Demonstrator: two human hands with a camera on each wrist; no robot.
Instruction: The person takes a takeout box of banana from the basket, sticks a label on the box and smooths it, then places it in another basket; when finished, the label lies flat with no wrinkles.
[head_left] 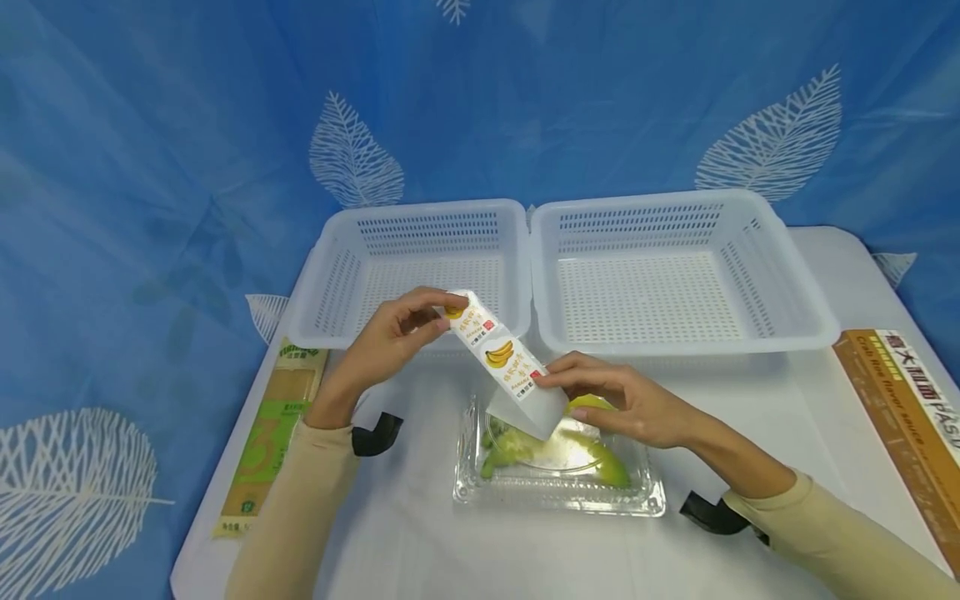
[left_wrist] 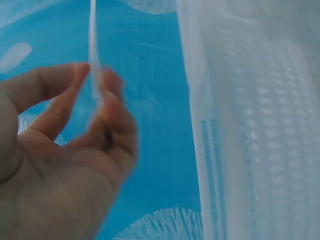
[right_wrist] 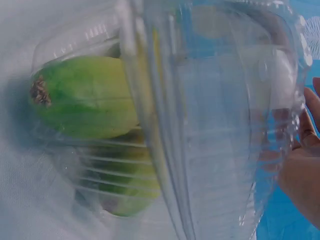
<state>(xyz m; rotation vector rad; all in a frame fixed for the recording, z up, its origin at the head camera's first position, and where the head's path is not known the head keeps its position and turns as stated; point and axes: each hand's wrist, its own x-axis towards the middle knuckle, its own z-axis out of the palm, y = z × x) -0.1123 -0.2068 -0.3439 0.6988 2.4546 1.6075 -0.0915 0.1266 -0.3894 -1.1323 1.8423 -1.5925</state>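
Observation:
A white paper strip of banana labels (head_left: 501,357), printed with yellow bananas and red marks, slants between both hands. My left hand (head_left: 390,337) pinches its upper end between thumb and fingers; the left wrist view shows the strip (left_wrist: 94,55) edge-on there. At the lower end, my right hand (head_left: 618,398) holds the strip between thumb and fingers. Beneath it lies a clear plastic clamshell box (head_left: 558,500) with green-yellow bananas (head_left: 611,468) inside, partly covered by the strip and right hand. Close up in the right wrist view, a dark-tipped banana (right_wrist: 85,97) shows through the clear plastic.
Two white perforated baskets (head_left: 420,208) (head_left: 675,343) stand side by side at the back. A green noodle packet (head_left: 262,450) lies at the left, a brown pasta packet (head_left: 900,433) at the right edge. Behind hangs a blue leaf-patterned curtain (head_left: 540,100).

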